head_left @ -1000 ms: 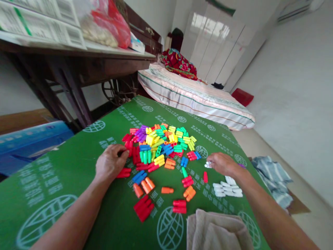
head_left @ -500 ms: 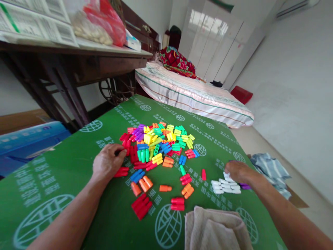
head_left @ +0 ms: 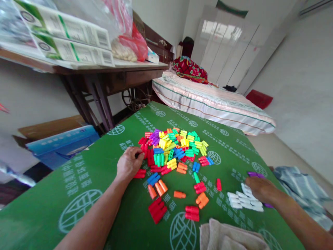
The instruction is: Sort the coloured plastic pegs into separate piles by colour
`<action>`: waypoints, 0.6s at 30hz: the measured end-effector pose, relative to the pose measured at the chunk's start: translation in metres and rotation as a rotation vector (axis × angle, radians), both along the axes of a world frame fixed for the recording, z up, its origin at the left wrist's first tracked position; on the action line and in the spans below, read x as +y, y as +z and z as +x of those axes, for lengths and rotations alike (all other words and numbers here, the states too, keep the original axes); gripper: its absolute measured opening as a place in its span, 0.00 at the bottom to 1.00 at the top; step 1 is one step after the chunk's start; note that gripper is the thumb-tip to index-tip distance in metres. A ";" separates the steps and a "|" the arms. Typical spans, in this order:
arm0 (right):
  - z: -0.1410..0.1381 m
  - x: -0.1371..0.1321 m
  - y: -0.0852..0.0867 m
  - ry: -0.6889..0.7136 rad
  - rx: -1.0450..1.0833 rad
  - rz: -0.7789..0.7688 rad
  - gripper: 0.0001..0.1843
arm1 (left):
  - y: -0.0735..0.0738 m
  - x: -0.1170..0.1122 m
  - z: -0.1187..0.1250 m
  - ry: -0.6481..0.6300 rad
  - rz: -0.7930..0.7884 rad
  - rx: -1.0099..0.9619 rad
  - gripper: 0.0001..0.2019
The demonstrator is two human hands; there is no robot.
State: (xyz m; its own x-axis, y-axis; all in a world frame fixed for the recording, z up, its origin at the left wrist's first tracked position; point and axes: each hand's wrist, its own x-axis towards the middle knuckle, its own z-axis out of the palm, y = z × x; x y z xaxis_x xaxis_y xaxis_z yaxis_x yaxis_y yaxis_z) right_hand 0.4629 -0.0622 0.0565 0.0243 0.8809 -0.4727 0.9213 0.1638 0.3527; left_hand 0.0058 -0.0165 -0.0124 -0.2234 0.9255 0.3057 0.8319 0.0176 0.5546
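Note:
A heap of small coloured plastic pegs [head_left: 173, 150] lies on a green printed table cover [head_left: 85, 180]. My left hand [head_left: 129, 163] rests at the heap's left edge, fingers curled down onto red pegs [head_left: 149, 158]. My right hand [head_left: 259, 189] lies at the right side over a row of white pegs [head_left: 238, 200], fingers bent; what it holds is hidden. Purple pegs [head_left: 255, 174] lie just beyond it. Loose red and orange pegs [head_left: 157, 210] are scattered near the front.
A beige towel [head_left: 229, 238] lies at the table's front edge. A dark wooden table [head_left: 109, 74] with boxes and bags stands at the left, a blue box [head_left: 62, 146] under it. A bed [head_left: 210, 100] is behind, and striped cloth [head_left: 301, 187] lies on the floor at right.
My right hand drew back from the heap to the white pegs at the right. The view shifted left. My left hand stayed at the heap's edge.

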 end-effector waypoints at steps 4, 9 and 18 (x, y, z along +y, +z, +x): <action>-0.005 0.003 0.003 -0.055 0.020 0.017 0.21 | 0.000 -0.002 0.001 0.008 0.016 -0.023 0.12; -0.032 0.009 -0.005 0.043 0.145 0.076 0.18 | 0.001 -0.006 0.003 -0.002 0.016 -0.044 0.11; -0.181 0.039 0.004 0.409 0.686 0.175 0.19 | -0.002 -0.009 0.001 -0.002 0.045 -0.084 0.08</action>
State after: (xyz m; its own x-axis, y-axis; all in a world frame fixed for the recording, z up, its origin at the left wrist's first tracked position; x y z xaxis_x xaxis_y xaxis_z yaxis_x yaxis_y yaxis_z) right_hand 0.2817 -0.0228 0.0608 -0.5598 0.8198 -0.1203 0.8208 0.5286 -0.2165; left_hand 0.0064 -0.0258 -0.0147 -0.2484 0.9116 0.3276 0.7826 -0.0104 0.6224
